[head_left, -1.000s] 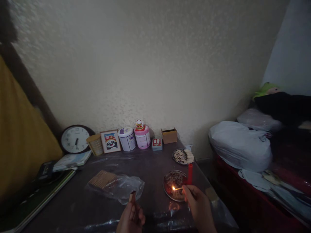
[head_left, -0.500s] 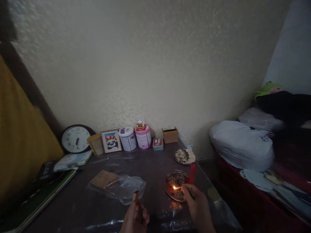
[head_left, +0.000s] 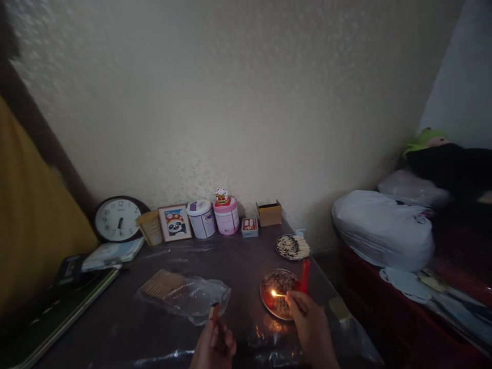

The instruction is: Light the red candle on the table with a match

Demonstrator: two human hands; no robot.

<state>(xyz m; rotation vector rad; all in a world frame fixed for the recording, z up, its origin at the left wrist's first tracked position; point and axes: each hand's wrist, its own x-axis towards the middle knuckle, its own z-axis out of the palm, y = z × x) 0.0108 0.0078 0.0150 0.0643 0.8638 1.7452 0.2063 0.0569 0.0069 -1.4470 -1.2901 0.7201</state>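
Between thumb and fingers, my right hand [head_left: 309,318] pinches a burning match [head_left: 280,294]. Its flame points left, over a round metal plate [head_left: 262,302] holding dark crumbly bits. A red candle [head_left: 305,275] stands upright just behind that hand, at the plate's right side. My left hand [head_left: 216,341] is closed around a small matchbox [head_left: 214,311], whose end sticks up above the fingers. Beyond it lie a clear plastic bag [head_left: 203,297] and a row of thin brown sticks [head_left: 161,284]. Farther back, a second plate holds many dark-tipped matches [head_left: 292,247].
Along the wall stand a clock [head_left: 119,219], a woven cup [head_left: 150,228], a panda picture [head_left: 176,224], two tins [head_left: 202,219], a small red-and-white box [head_left: 249,227] and a cardboard box [head_left: 269,212]. White bags [head_left: 382,225] lie right of the table [head_left: 230,261].
The match flame has grown a little brighter and shifted slightly left and up. Both hands stay nearly in place, still holding the match and the matchbox.
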